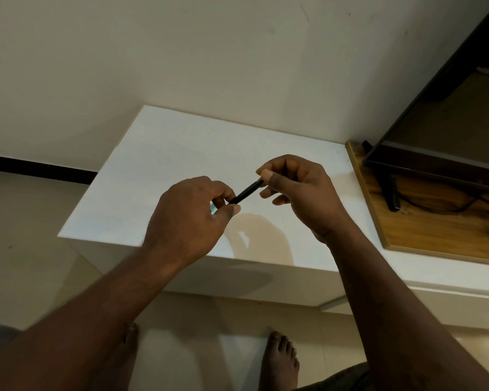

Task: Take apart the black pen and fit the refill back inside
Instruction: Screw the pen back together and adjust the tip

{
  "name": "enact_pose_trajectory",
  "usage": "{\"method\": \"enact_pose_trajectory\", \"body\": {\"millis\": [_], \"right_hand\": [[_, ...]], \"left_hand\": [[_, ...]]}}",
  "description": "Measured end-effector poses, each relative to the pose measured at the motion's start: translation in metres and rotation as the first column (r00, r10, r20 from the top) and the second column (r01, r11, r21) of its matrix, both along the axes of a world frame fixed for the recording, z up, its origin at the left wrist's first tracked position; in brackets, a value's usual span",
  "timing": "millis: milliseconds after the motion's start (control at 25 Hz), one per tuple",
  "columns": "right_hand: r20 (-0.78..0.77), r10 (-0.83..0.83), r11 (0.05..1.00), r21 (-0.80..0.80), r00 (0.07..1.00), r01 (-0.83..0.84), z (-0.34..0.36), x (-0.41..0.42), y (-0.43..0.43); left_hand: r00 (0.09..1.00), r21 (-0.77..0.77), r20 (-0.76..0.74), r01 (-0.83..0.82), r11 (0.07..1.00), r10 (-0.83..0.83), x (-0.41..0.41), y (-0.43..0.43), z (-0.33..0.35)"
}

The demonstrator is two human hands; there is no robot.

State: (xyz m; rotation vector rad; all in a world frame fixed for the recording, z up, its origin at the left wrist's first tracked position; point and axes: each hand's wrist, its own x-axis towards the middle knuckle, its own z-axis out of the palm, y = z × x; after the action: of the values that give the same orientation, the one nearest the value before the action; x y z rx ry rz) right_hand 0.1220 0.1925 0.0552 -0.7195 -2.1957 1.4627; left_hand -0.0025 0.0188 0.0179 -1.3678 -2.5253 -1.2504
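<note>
A slim black pen (246,191) is held in the air above the white table (164,153), slanting up to the right. My left hand (191,213) pinches its lower left end between thumb and fingers. My right hand (297,190) pinches its upper right end with thumb and forefinger. Only the middle stretch of the pen shows; both ends are hidden in my fingers. A small light blue-green bit (213,208) peeks out under my left fingers. The refill cannot be made out.
A wooden board (435,232) lies at the right on the white surface, carrying a dark screen (441,131) on a black stand with a cable. A pale wall rises behind the table. Tiled floor and my bare feet (280,359) are below.
</note>
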Motion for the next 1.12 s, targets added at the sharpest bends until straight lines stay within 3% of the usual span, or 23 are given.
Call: {"method": "enact_pose_trajectory", "body": {"millis": [280,440,680,880,1120], "right_hand": [[0.064,-0.082,0.996,0.027,0.995,0.081,-0.008,-0.008,-0.007],[0.02,-0.01,0.99,-0.14,1.0,0.013,-0.004,-0.004,-0.002],[0.034,-0.05,0.989,-0.138,0.998,0.054,-0.007,-0.009,-0.008],[-0.02,-0.014,0.965,-0.263,1.0,0.008,-0.001,-0.006,-0.005],[0.038,-0.07,0.977,-0.197,0.997,0.076,-0.006,-0.009,-0.011]], "left_hand": [[1.0,-0.004,0.006,0.002,1.0,-0.001,0.0,0.001,-0.002],[1.0,0.0,0.007,-0.007,1.0,0.007,0.0,0.001,-0.002],[1.0,-0.007,0.012,-0.003,1.0,0.003,0.0,0.0,-0.003],[1.0,0.003,0.007,-0.007,1.0,0.007,0.0,0.001,-0.001],[1.0,-0.009,0.011,-0.001,1.0,0.001,0.002,0.001,-0.002]]}}
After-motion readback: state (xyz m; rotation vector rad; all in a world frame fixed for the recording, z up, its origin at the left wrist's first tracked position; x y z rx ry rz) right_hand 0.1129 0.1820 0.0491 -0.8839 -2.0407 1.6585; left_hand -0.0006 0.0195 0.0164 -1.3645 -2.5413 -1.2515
